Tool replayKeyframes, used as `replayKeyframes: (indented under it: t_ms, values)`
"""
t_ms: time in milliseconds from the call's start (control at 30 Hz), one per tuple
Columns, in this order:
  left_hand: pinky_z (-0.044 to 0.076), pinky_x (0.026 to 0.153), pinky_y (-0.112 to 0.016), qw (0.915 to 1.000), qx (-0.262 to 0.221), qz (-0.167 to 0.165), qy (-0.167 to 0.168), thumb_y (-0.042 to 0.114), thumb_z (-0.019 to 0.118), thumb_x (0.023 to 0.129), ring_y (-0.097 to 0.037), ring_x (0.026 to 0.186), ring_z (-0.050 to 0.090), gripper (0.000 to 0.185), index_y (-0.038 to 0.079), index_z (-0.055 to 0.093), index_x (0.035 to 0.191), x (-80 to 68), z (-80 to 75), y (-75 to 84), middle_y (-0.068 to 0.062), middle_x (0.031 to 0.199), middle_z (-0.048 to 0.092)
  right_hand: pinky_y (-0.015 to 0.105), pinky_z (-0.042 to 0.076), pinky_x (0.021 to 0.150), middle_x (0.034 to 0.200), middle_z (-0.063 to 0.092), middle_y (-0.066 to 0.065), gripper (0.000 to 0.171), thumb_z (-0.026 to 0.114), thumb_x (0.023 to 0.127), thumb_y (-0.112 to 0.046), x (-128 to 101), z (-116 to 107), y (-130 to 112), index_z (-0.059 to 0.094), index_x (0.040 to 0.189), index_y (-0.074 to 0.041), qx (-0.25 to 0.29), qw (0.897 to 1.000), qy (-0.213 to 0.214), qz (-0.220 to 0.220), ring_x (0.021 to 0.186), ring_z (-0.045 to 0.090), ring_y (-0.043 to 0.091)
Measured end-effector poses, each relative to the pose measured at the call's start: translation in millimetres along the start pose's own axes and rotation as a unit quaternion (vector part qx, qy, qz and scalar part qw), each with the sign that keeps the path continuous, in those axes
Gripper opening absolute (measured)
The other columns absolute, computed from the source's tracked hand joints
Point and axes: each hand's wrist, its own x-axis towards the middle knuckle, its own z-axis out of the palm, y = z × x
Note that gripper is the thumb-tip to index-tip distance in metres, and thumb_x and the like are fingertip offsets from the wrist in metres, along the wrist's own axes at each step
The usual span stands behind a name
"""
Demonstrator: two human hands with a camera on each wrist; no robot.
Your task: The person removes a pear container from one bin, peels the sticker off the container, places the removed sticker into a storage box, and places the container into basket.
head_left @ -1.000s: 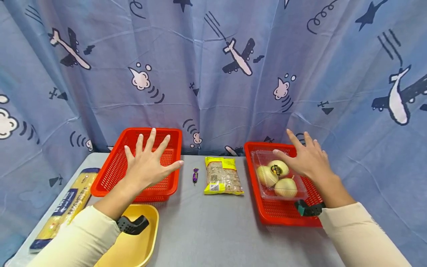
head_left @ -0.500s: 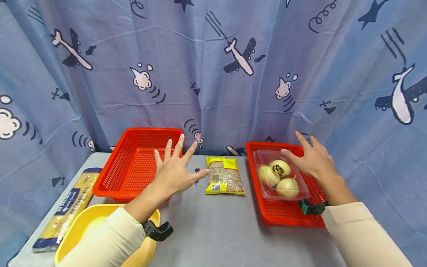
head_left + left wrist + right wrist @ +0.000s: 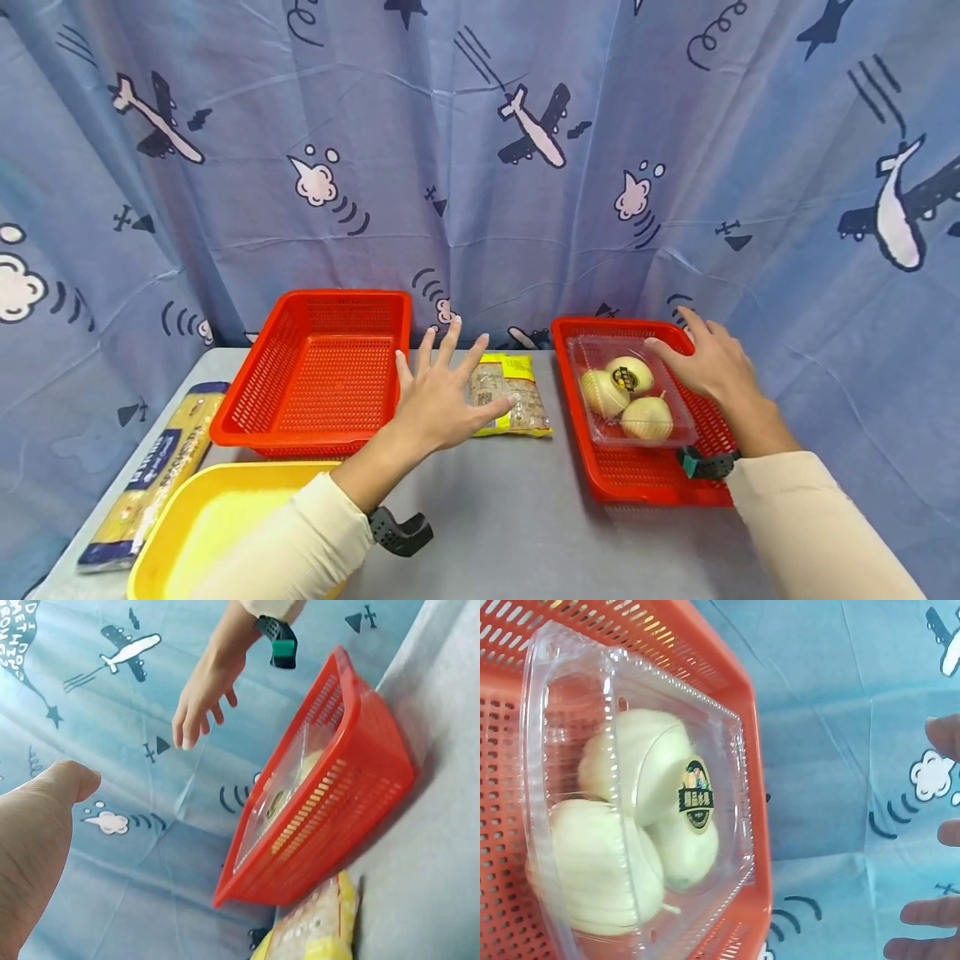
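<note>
Clear box (image 3: 632, 395) in red basket (image 3: 652, 490), relaxed, uncurled right hand (image 3: 714, 363) above basket, finger-splayed left hand (image 3: 435, 407) and yellow bag (image 3: 523, 390) left of basket

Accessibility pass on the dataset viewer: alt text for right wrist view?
Three pale, round produce pieces in a clear rectangular plastic box inside a red perforated plastic basket; the right hand's fingers at the right edge, apart from the box, before a blue patterned curtain.

- I wear cream fabric sleeves (image 3: 810, 508), black wristbands (image 3: 402, 533), one part-green.
- I see a blue fabric curtain (image 3: 390, 158), navy-and-white planes.
- Left rectangular plastic basket (image 3: 345, 375) and right basket (image 3: 637, 483), red.
- Rounded plastic basin (image 3: 240, 508), yellow.
- Clear plastic box (image 3: 577, 660), cream round fruits (image 3: 604, 870), black-and-gold oval label (image 3: 696, 796).
- Flat plastic bag (image 3: 528, 404), yellow-ended.
</note>
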Motion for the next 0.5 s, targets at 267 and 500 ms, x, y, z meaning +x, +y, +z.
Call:
replayKeyframes:
  t_ms: [267, 500]
  values:
    - [0.003, 0.1, -0.074, 0.9988, -0.041, 0.022, -0.011, 0.076, 0.048, 0.081, -0.037, 0.142, 0.011, 0.082, 0.035, 0.033, 0.151, -0.2, 13.5, 17.4, 0.0, 0.16, 0.011, 0.073, 0.029, 0.088, 0.137, 0.032, 0.039, 0.087, 0.045, 0.091, -0.064, 4, 12, 14, 0.023, 0.152, -0.006, 0.041, 0.999, 0.007, 0.012, 0.118, 0.032, 0.059]
    - [0.005, 0.101, -0.073, 0.9971, -0.068, 0.027, -0.022, 0.075, 0.05, 0.081, -0.037, 0.142, 0.013, 0.08, 0.038, 0.034, 0.15, -2.3, 28.5, 31.6, 0.003, 0.16, 0.009, 0.072, 0.031, 0.087, 0.132, 0.036, 0.04, 0.085, 0.044, 0.092, -0.062, 3, 24, 24, 0.025, 0.15, -0.002, 0.059, 0.998, 0.005, 0.028, 0.114, 0.036, 0.058]
